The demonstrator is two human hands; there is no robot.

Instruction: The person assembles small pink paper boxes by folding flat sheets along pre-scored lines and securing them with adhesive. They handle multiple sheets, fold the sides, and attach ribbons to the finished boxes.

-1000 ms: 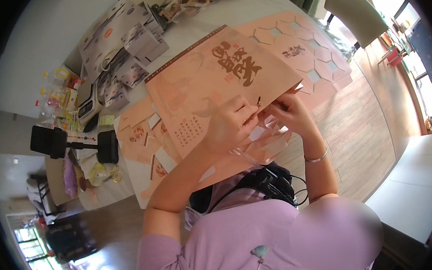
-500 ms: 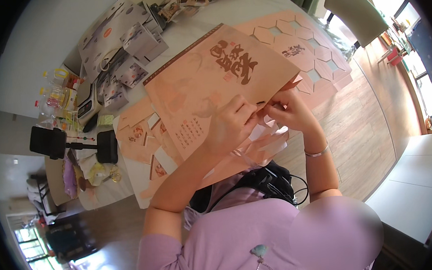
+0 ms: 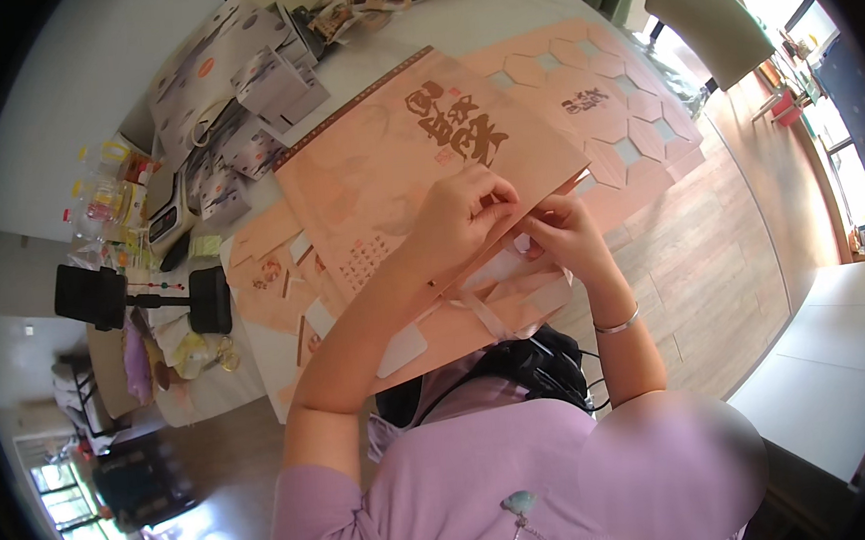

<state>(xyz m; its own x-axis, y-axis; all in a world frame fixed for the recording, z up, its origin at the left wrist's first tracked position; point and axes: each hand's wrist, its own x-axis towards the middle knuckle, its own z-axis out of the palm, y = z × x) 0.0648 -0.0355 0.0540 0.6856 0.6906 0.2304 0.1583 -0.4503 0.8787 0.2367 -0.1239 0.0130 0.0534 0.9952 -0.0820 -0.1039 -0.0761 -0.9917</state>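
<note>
Shifted slightly leftward, the printed bag (image 3: 375, 169) is best kept uncreased; whether its edge is pinched by left hand (image 3: 461, 213) and right hand (image 3: 566, 229) cannot be told.

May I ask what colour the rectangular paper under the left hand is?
The rectangular paper is peach with brown characters, clearest in head view.

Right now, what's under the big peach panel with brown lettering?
Printed peach sheets peek out left of the panel, a hexagon-patterned sheet right; whatever lies beneath the panel's middle is hidden.
</note>
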